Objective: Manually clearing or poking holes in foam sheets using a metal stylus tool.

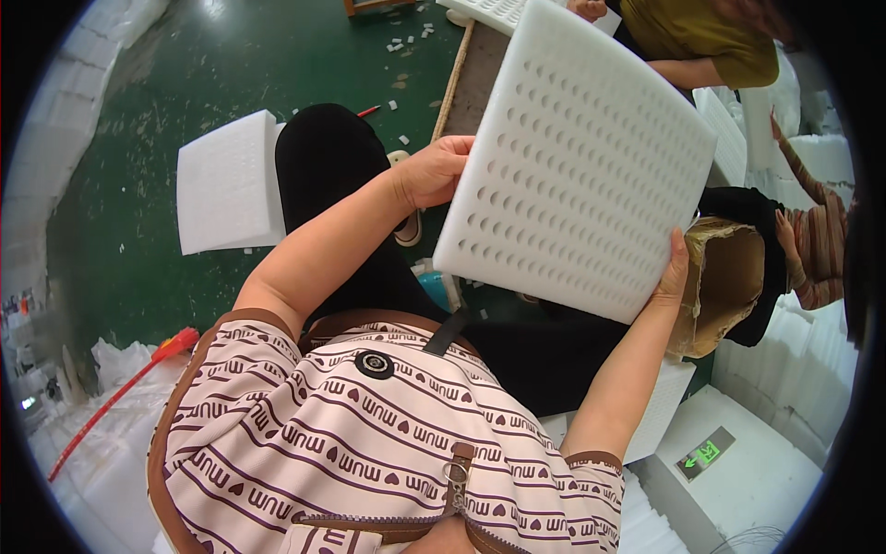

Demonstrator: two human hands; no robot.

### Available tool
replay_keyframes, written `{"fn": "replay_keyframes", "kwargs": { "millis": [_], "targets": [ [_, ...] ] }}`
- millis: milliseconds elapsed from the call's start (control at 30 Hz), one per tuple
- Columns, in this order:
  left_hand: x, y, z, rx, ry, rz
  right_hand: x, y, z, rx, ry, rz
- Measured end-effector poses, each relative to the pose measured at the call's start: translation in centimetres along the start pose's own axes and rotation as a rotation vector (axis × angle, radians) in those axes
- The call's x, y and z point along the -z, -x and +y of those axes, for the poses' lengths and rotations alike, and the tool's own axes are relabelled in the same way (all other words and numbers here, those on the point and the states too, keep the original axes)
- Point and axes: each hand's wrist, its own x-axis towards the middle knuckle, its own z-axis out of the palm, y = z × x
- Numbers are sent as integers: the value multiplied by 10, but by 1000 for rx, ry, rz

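Note:
Both of my hands hold up a square white foam sheet (pixel 572 175), tilted in front of me and covered with rows of small round holes. My left hand (pixel 438 173) grips its left edge, with the fingertips hidden behind the sheet. My right hand (pixel 672 272) clasps the lower right edge, its thumb on the near face and its other fingers mostly out of sight. Beyond the sheet's left side shows part of a brown work surface (pixel 469 78). To the left of my knee, another white foam sheet (pixel 231 185) lies low, near the floor.
An open cardboard box (pixel 729 286) stands at the right. A person in a yellow-green top (pixel 692 37) is across from me, and one in a striped sleeve (pixel 820 240) at far right. White foam scraps (pixel 406 42) dot the green floor (pixel 185 305). A red-handled tool (pixel 120 397) lies lower left.

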Motion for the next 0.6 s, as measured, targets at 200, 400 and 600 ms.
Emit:
{"fn": "replay_keyframes", "kwargs": {
  "millis": [200,400,600],
  "targets": [
    [-15,-3,8,-33,-123,153,-3,4,0,25,17,21],
    [-4,-4,4,26,-7,58,6,-2,-2,4,7,22],
    [-19,11,3,177,143,94,4,-2,1,70,-26,35]
  ]
}}
